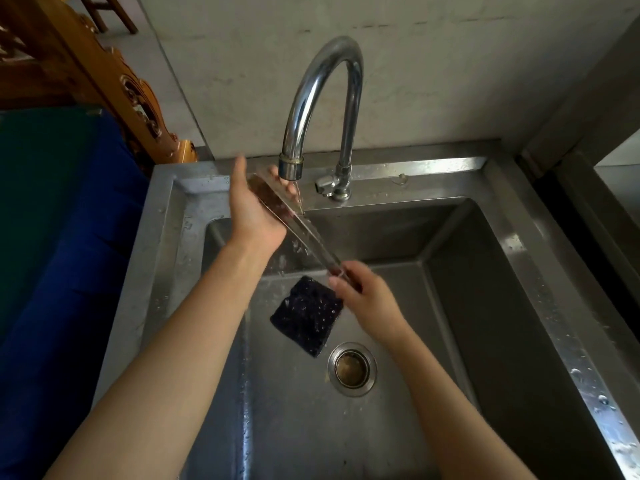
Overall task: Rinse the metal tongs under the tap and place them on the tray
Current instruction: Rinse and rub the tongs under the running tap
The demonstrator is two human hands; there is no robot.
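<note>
The steel sink (512,237) is holding a dark, knobbly square scouring pad (306,317) lying flat beside the round drain (352,369). I'm holding the metal tongs (301,230) above the basin, their long axis slanting from upper left under the curved chrome tap (322,98) down to lower right. My left hand (254,213) is cupping the wide end; my right hand (363,296) is pinching the narrow end. Water is running over the shiny blades.

Dim, glare on sink rim (540,271), wide-angle edge warp, hands maybe motion-blurred
</note>
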